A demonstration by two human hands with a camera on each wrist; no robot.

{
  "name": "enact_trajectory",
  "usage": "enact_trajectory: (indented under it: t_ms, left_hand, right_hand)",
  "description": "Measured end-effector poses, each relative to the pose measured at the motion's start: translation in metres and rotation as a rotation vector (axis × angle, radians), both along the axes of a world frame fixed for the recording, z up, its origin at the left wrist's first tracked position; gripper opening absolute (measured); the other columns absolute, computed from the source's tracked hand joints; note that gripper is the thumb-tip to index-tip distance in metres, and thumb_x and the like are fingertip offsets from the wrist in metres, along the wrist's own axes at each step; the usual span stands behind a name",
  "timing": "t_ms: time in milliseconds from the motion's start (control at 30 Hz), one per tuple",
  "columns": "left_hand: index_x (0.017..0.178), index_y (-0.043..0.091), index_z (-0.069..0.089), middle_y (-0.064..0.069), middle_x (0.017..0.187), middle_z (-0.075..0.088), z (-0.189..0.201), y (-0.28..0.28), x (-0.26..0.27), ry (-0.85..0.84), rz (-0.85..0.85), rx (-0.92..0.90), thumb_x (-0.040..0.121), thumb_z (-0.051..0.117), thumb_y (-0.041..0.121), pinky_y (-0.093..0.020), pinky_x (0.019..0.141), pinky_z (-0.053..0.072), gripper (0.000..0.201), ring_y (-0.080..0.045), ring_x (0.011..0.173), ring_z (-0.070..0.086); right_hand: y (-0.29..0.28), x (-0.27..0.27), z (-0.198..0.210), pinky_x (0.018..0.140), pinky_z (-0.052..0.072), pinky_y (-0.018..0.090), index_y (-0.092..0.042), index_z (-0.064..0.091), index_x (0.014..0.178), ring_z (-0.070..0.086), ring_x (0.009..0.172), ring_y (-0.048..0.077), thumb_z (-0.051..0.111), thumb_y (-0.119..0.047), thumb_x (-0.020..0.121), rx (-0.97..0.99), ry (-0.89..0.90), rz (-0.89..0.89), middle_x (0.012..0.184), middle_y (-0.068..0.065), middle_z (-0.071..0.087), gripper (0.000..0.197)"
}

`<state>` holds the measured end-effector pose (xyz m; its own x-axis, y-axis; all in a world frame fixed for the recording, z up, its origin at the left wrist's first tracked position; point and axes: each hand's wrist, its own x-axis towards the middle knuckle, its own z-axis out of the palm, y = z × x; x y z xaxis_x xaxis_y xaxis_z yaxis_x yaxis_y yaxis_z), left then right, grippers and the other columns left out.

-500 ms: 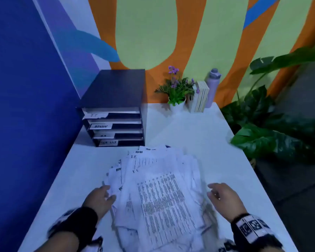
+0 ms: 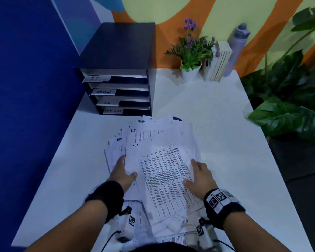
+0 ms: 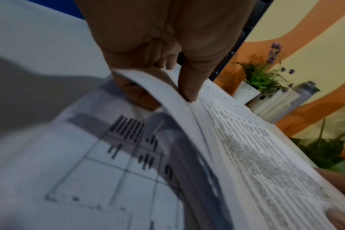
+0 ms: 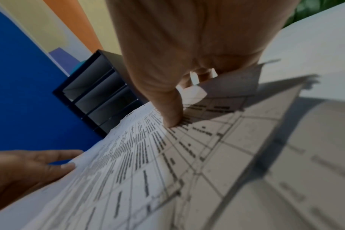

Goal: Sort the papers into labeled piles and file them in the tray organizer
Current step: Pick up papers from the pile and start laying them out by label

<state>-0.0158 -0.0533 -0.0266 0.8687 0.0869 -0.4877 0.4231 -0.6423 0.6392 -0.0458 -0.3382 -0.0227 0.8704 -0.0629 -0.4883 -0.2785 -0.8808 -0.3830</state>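
Observation:
A loose, fanned pile of printed papers [image 2: 162, 151] lies on the white table [image 2: 216, 124], with corners marked "I.T." and "ADMIN". My left hand [image 2: 125, 168] pinches the pile's left edge: the thumb [image 3: 187, 88] is on top and the fingers are tucked under the lifted sheets [image 3: 246, 147]. My right hand [image 2: 195, 173] holds the right edge, its thumb [image 4: 171, 118] pressing on the top sheet [image 4: 148, 163] and its fingers beyond a raised paper edge. The dark tray organizer [image 2: 120, 91] stands at the back left, with slots labelled IT, ADMIN, H.R and TASK LIST.
A blue wall [image 2: 25, 88] runs close along the table's left side. At the back stand a small potted plant [image 2: 191, 51], upright books [image 2: 219, 64] and a lilac bottle [image 2: 236, 46]. A big leafy plant [image 2: 289, 106] overhangs the right edge.
Both hands have moved inward from beside the pile and taken hold of its left and right edges. The head view now sits closer and lower.

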Motion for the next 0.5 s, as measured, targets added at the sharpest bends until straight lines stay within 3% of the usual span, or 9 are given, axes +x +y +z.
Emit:
enact_trajectory:
  t_ms: [133, 200, 300, 367, 500]
  left_hand:
    - [0.134, 0.011, 0.053, -0.007, 0.128, 0.061, -0.001, 0.019, -0.007, -0.103, 0.157, 0.014, 0.092, 0.061, 0.020, -0.023, 0.091, 0.040, 0.044, -0.020, 0.108, 0.057]
    - [0.124, 0.008, 0.062, -0.011, 0.120, 0.064, 0.001, 0.028, -0.009, -0.160, 0.188, 0.085, 0.093, 0.059, 0.020, -0.023, 0.087, 0.040, 0.033, -0.024, 0.105, 0.059]
    - [0.121, 0.006, 0.066, -0.016, 0.121, 0.059, 0.003, 0.042, -0.013, -0.241, 0.190, 0.229, 0.091, 0.063, 0.020, -0.028, 0.094, 0.041, 0.033, -0.030, 0.109, 0.057]
    - [0.117, 0.003, 0.068, -0.016, 0.121, 0.059, 0.003, 0.046, -0.017, -0.278, 0.212, 0.235, 0.090, 0.064, 0.018, -0.030, 0.095, 0.042, 0.031, -0.031, 0.108, 0.058]
    - [0.121, 0.006, 0.062, -0.008, 0.118, 0.065, 0.007, 0.041, -0.022, -0.168, 0.241, 0.056, 0.094, 0.058, 0.016, -0.030, 0.094, 0.046, 0.029, -0.027, 0.103, 0.060]
  right_hand:
    - [0.027, 0.002, -0.002, 0.110, 0.035, 0.040, -0.020, 0.015, 0.152, 0.027, 0.136, 0.030, 0.055, -0.052, 0.087, -0.036, 0.018, 0.047, 0.154, 0.007, 0.018, 0.083]
    - [0.040, 0.003, -0.001, 0.109, 0.034, 0.043, -0.025, 0.026, 0.148, 0.027, 0.136, 0.026, 0.055, -0.058, 0.083, -0.080, -0.004, 0.075, 0.152, 0.002, 0.020, 0.078]
    - [0.054, 0.010, 0.004, 0.101, 0.036, 0.039, -0.025, 0.044, 0.133, 0.034, 0.124, 0.023, 0.052, -0.065, 0.081, -0.159, -0.100, 0.114, 0.138, 0.000, 0.031, 0.066]
    - [0.059, 0.017, 0.006, 0.095, 0.039, 0.037, -0.023, 0.046, 0.129, 0.039, 0.120, 0.024, 0.050, -0.067, 0.082, -0.177, -0.108, 0.129, 0.131, 0.001, 0.039, 0.064]
    - [0.060, 0.028, 0.005, 0.090, 0.047, 0.034, -0.017, 0.043, 0.127, 0.056, 0.110, 0.025, 0.056, -0.046, 0.090, 0.032, -0.034, 0.022, 0.121, 0.004, 0.058, 0.049]
